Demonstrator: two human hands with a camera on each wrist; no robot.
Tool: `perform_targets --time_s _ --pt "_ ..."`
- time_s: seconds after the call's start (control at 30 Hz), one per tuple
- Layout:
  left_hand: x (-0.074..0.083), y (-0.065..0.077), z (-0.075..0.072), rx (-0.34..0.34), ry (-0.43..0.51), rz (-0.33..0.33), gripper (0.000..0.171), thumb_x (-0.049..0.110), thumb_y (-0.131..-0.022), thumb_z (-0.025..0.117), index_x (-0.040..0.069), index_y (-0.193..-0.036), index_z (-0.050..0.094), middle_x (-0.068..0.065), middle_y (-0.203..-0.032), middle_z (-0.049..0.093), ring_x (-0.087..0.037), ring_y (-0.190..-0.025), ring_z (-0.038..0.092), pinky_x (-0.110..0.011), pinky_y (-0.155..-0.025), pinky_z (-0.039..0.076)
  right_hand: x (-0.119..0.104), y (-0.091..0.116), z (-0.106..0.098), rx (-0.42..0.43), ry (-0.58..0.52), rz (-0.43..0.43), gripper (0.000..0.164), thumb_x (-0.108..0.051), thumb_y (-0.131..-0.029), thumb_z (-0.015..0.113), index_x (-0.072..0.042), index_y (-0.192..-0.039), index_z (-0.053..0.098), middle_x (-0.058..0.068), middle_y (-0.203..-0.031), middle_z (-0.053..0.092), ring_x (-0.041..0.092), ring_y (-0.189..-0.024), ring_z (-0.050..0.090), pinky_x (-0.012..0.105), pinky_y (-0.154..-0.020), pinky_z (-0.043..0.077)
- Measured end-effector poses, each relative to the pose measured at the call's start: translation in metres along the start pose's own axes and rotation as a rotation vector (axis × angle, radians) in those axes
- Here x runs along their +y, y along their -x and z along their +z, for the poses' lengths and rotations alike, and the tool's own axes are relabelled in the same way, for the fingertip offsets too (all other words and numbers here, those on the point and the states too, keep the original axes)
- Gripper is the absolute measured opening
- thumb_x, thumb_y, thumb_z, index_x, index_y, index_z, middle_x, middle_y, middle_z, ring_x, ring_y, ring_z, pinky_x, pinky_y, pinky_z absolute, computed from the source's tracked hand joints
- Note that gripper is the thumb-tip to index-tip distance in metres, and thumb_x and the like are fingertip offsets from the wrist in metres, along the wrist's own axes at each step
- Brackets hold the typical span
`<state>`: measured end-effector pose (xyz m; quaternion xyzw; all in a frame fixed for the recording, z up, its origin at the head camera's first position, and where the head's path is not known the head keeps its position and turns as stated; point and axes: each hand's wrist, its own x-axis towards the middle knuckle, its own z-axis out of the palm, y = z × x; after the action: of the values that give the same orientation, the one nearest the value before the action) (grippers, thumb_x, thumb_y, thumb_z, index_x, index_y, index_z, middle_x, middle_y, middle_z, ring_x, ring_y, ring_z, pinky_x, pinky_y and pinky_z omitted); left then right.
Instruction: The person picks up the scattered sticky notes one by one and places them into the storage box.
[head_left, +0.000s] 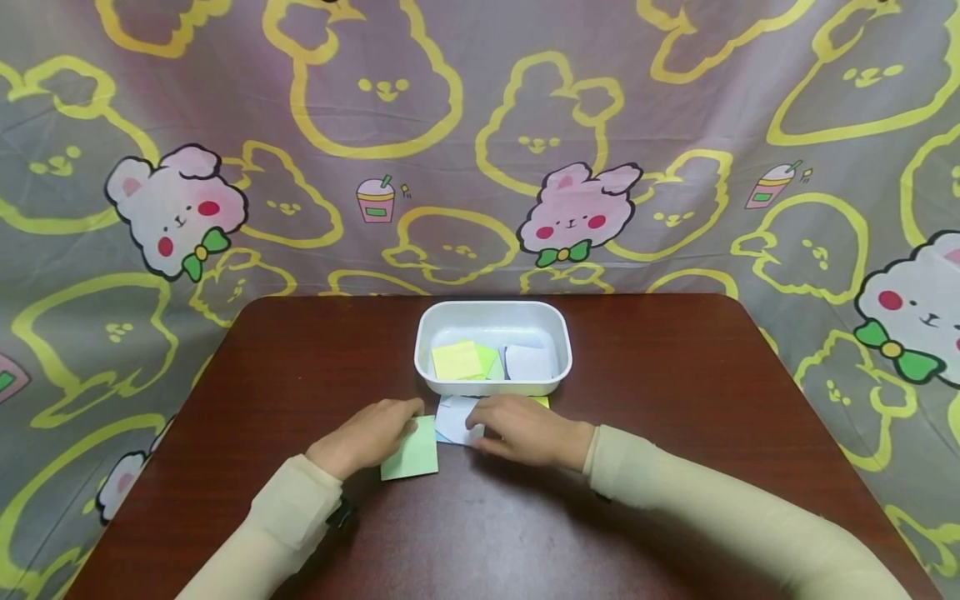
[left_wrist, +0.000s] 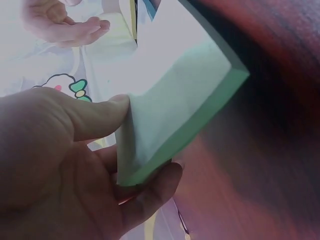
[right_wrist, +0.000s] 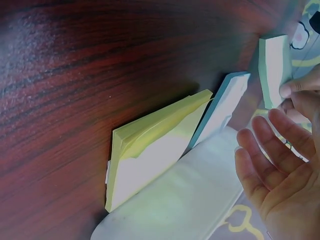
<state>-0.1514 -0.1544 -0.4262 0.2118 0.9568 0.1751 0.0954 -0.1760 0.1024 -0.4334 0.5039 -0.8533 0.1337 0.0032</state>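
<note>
My left hand (head_left: 369, 437) pinches a thick pad of pale green sticky notes (head_left: 415, 452), thumb on its face and fingers behind it, as the left wrist view shows. Just right of it lies a light blue sticky note pad (head_left: 454, 415), close against the front of a white tray (head_left: 492, 388). Over that pad hovers my right hand (head_left: 528, 429), its fingers loosely bent and holding nothing. A yellow sticky note pad (right_wrist: 160, 155) sits beside the blue one, mostly hidden under my right hand in the head view.
Inside the tray lie yellow notes (head_left: 456, 361), brighter green notes (head_left: 487, 357) and a pale bluish-white pad (head_left: 529, 363). The dark brown table (head_left: 645, 350) extends to both sides. Behind it hangs a cartoon-printed curtain (head_left: 465, 167).
</note>
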Motion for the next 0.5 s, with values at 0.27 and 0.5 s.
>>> perform_targets --time_s 0.27,0.5 --pt "0.0023 -0.0017 -0.0039 -0.003 -0.004 0.012 0.011 0.001 -0.098 0.059 0.010 -0.098 0.064 -0.001 -0.080 0.061 -0.015 -0.072 0.052 -0.033 -0.067 0.045 0.0006 -0.0015 -0.0003 0.020 0.002 -0.017 0.018 -0.024 -0.094 0.070 -0.011 -0.106 0.072 -0.001 -0.097 0.072 0.010 -0.088 0.063 0.029 -0.083 0.053" --pt "0.0026 -0.0024 -0.0084 0.006 0.009 0.031 0.011 0.001 -0.097 0.060 0.011 -0.096 0.063 0.000 -0.080 0.061 -0.014 -0.071 0.051 -0.031 -0.066 0.045 0.0029 -0.0038 -0.0012 0.017 0.016 -0.010 0.018 -0.024 -0.094 0.069 -0.012 -0.107 0.072 -0.002 -0.097 0.070 0.010 -0.089 0.063 0.028 -0.085 0.053"
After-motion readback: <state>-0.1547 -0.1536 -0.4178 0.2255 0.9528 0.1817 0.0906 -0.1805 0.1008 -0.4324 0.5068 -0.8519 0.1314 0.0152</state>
